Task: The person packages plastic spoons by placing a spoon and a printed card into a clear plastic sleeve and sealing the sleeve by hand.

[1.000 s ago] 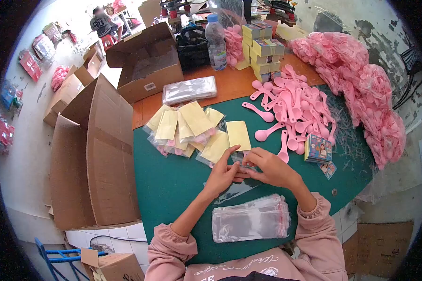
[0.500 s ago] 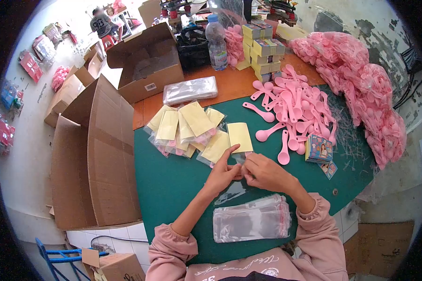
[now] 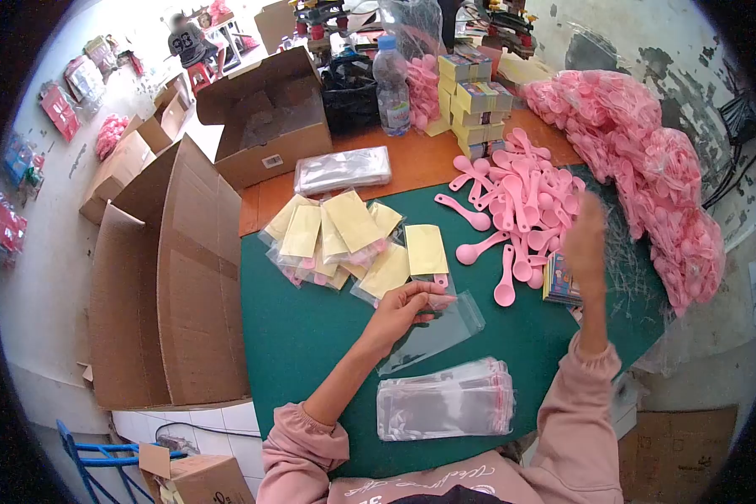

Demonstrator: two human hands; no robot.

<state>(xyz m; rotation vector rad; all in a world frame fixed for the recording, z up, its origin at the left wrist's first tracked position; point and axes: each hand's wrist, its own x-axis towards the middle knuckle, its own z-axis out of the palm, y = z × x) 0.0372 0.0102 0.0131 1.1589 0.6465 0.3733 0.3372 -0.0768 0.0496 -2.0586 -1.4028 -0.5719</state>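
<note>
My left hand (image 3: pixel 405 312) is closed on one end of a clear plastic bag (image 3: pixel 445 332), which lies slanted over the green mat. Just beyond its fingers is a packed clear bag with a yellow card (image 3: pixel 426 249) and a bit of pink spoon showing below. My right hand (image 3: pixel 586 244), smeared by motion, is over the right side of the pink spoon pile (image 3: pixel 521 189), near a stack of printed cards (image 3: pixel 559 281); its fingers cannot be made out. Nearer to me lies a stack of clear bags (image 3: pixel 445 401).
Several packed bags with yellow cards (image 3: pixel 302 228) lie left of centre. Behind them are a bundle of clear bags (image 3: pixel 342 170), a water bottle (image 3: pixel 391 88) and card stacks (image 3: pixel 482 99). Cardboard boxes (image 3: pixel 202 294) stand left; bagged pink spoons (image 3: pixel 668 168) line the right edge.
My right hand has left my left hand and swung right and away from me to the spoons and cards. The left hand now holds the loose clear bag, slightly nearer to me.
</note>
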